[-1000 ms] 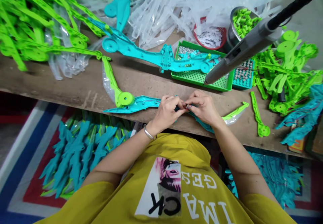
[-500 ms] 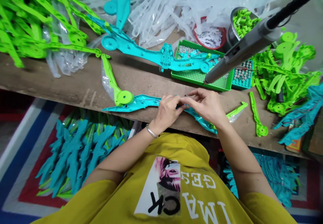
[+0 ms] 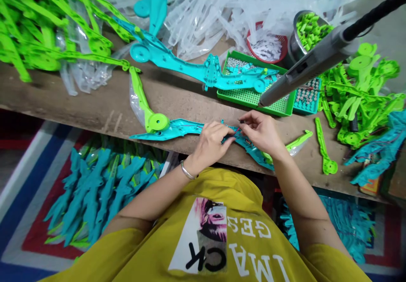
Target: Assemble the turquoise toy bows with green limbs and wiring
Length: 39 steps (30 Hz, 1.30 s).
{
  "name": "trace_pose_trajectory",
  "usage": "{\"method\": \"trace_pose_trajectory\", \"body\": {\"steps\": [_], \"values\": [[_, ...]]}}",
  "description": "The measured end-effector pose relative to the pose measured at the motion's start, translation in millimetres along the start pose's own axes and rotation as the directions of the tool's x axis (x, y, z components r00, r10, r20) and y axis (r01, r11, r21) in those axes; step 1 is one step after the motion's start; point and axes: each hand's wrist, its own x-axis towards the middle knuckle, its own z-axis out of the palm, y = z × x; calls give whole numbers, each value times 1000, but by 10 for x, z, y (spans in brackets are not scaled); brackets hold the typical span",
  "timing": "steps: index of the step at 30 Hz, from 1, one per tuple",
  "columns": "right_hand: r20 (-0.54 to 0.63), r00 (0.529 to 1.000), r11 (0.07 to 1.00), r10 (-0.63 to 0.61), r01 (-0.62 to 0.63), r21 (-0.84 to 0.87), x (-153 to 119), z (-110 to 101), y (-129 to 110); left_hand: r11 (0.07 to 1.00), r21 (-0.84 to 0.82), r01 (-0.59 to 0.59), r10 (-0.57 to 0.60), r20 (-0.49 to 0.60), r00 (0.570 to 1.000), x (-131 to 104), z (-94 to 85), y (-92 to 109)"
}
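A long teal plastic shell (image 3: 184, 129) lies along the table's near edge, open side up, with thin wires inside. A green arm with a round disc (image 3: 157, 122) is joined near its left end. My left hand (image 3: 212, 142) is closed over the shell's middle, fingers pressed on it. To its right, my right hand (image 3: 260, 131) pinches a small dark part with thumb and forefinger, just above the shell. A thin reddish wire runs between the two hands. Below my right hand, a small component with windings shows in the shell.
A second teal shell (image 3: 187, 67) lies behind, its right end over a green tray (image 3: 253, 100) of screws. A grey electric screwdriver (image 3: 298, 72) hangs at the right. Around stand a red basket (image 3: 283, 47), a metal bowl (image 3: 293, 28), and piles of green parts (image 3: 358, 100).
My right hand has moved slightly up and away from my left hand, lifting the small dark part. The wire and the shell's inside now show between them.
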Motion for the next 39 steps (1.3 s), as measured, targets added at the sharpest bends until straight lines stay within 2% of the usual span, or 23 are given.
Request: {"method": "trace_pose_trajectory", "body": {"steps": [4, 9, 14, 18, 20, 23, 26, 30, 33, 36, 39], "values": [[4, 999, 996, 46, -46, 73, -1, 18, 2, 992, 119, 46, -36, -85, 996, -17, 96, 11], [33, 996, 996, 85, -85, 9, 30, -25, -84, 977, 214, -15, 40, -110, 993, -47, 171, 8], [106, 994, 988, -12, 28, -150, 95, -90, -98, 943, 308, -127, 127, 22, 992, -47, 112, -47], [196, 975, 962, -102, 147, -230, 114, -129, -56, 911, 301, -282, 250, 142, 958, -29, 16, -81], [232, 963, 956, -134, 188, -226, 107, -143, -40, 905, 281, -321, 271, 202, 941, -19, -40, -79], [269, 954, 971, -130, 177, -158, 89, -163, -41, 912, 268, -310, 228, 296, 927, -9, -142, -52], [241, 970, 989, -36, 70, -130, 82, -187, -80, 938, 239, -250, 156, 355, 922, -12, -245, -13], [147, 987, 972, 60, -25, -232, 97, -238, -174, 959, 193, -206, 119, 385, 915, -53, -302, 16], [131, 987, 938, 97, -46, -344, 96, -289, -244, 961, 189, -200, 119, 371, 921, -106, -279, 4], [174, 981, 911, 88, -8, -413, 69, -311, -285, 961, 173, -218, 149, 339, 929, -151, -240, -23], [257, 966, 883, -15, 133, -449, 30, -271, -288, 954, 180, -241, 178, 309, 934, -174, -213, -45]]}}
